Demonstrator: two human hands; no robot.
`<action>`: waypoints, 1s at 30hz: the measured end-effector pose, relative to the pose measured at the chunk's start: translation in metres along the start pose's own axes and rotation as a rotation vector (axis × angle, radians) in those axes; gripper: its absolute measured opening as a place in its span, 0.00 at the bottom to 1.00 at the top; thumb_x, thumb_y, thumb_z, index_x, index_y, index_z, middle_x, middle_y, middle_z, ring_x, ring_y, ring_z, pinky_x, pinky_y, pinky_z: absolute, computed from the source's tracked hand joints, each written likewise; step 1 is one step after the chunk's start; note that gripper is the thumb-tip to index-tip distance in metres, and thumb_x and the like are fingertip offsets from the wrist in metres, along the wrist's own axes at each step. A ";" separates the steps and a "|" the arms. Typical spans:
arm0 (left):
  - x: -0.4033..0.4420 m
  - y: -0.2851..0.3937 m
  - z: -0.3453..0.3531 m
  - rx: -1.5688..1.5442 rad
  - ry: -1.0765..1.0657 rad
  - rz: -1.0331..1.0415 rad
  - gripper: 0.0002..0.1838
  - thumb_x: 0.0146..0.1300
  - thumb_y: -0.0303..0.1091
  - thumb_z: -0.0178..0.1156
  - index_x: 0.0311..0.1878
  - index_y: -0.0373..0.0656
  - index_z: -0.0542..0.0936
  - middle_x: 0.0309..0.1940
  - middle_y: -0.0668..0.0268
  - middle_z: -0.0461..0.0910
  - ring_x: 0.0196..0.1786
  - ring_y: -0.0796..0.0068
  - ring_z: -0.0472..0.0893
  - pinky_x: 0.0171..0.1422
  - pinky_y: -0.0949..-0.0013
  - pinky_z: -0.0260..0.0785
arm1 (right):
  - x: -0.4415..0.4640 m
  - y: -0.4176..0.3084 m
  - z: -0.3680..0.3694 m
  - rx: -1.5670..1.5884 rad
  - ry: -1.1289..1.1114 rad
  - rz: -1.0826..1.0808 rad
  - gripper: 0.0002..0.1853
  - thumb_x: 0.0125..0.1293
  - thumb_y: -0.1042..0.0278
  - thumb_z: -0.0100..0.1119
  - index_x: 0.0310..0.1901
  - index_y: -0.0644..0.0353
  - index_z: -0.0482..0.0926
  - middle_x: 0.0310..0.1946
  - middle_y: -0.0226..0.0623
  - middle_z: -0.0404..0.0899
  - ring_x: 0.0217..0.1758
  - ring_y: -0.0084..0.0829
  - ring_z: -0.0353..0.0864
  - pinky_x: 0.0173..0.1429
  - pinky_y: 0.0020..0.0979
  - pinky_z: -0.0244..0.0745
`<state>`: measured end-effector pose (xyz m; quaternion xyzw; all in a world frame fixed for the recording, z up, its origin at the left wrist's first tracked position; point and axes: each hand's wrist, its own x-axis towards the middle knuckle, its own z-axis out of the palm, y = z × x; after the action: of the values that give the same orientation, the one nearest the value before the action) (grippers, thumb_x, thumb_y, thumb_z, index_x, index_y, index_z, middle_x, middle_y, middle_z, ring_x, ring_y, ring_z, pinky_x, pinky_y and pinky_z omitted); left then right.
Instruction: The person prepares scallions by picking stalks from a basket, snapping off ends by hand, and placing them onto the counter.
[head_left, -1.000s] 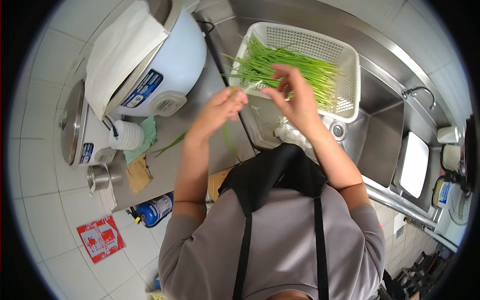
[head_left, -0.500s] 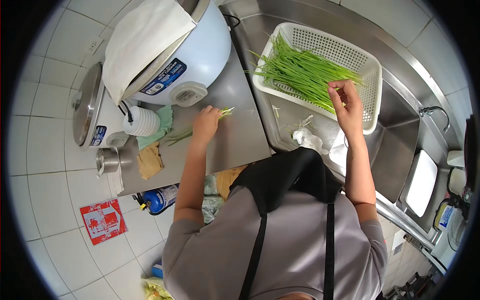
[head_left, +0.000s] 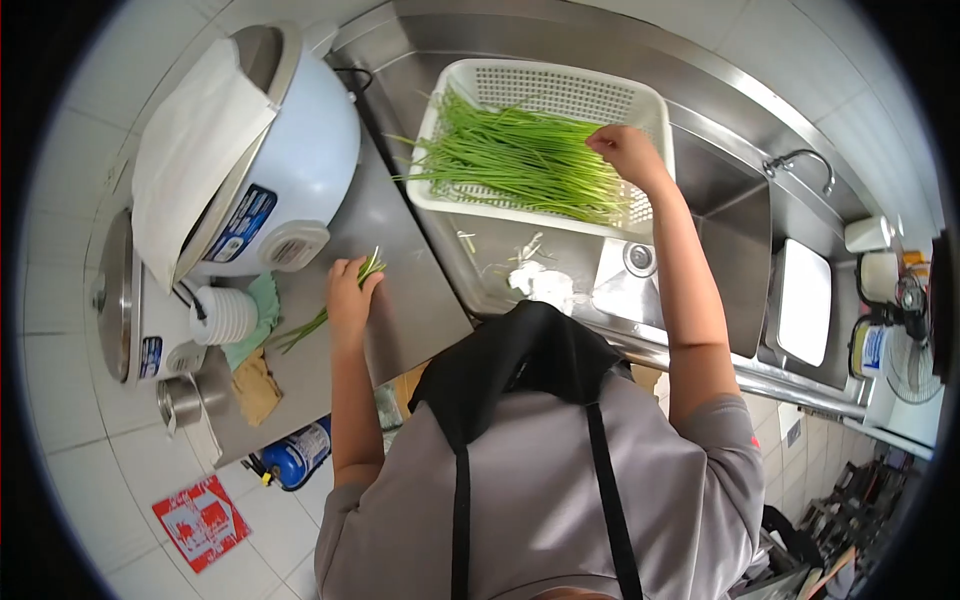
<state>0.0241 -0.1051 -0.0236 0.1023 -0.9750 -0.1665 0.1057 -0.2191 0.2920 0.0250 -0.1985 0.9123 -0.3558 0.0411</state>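
1. Fingers of your left hand (head_left: 350,298) curl round a small bunch of green stems (head_left: 312,325), pale ends poking out past your thumb; the bunch lies on the worktop (head_left: 415,310).
2. Your right hand (head_left: 630,157) has its fingers drawn together over the pale ends of the long green stems (head_left: 510,155); whether they pinch one, I cannot tell.
3. Those long stems lie in the white basket (head_left: 560,88), tips poking over its left rim.
4. Just below the basket sit thin trimmings (head_left: 530,246) and a crumpled white bundle (head_left: 545,285); farther right is the sink (head_left: 735,250).
5. You seem to be picking out stems and gathering them on the worktop; next calls for a light pinch on a few ends, drawn lengthwise to avoid snagging.
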 end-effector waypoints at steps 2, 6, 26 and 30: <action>-0.001 -0.003 0.000 -0.056 0.010 0.015 0.20 0.51 0.38 0.64 0.46 0.38 0.77 0.40 0.59 0.74 0.45 0.57 0.72 0.50 0.61 0.64 | 0.011 0.018 0.003 -0.170 -0.241 -0.015 0.09 0.54 0.66 0.61 0.34 0.62 0.81 0.32 0.44 0.81 0.37 0.42 0.80 0.42 0.35 0.74; -0.001 0.005 -0.004 -0.079 0.035 -0.006 0.19 0.52 0.36 0.63 0.46 0.37 0.76 0.40 0.59 0.74 0.46 0.57 0.72 0.50 0.63 0.64 | 0.020 0.048 0.031 -0.721 -0.642 0.056 0.13 0.47 0.66 0.67 0.35 0.61 0.82 0.34 0.42 0.81 0.40 0.43 0.80 0.44 0.37 0.74; 0.054 0.164 -0.026 -0.573 0.107 0.424 0.09 0.57 0.29 0.57 0.42 0.40 0.78 0.40 0.61 0.74 0.46 0.60 0.73 0.51 0.65 0.65 | 0.014 0.033 0.009 -0.479 -0.313 -0.025 0.11 0.46 0.69 0.60 0.34 0.60 0.80 0.32 0.45 0.80 0.37 0.42 0.79 0.41 0.38 0.73; 0.085 0.196 -0.012 -0.535 0.148 0.594 0.10 0.59 0.29 0.55 0.43 0.39 0.78 0.42 0.61 0.75 0.47 0.62 0.74 0.53 0.67 0.65 | -0.005 -0.039 -0.040 -0.244 -0.171 -0.138 0.08 0.49 0.70 0.59 0.31 0.61 0.78 0.30 0.44 0.80 0.36 0.40 0.80 0.41 0.35 0.73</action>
<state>-0.0870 0.0522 0.0700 -0.2035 -0.8741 -0.3687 0.2421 -0.2101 0.2935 0.0806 -0.2937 0.9262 -0.2260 0.0694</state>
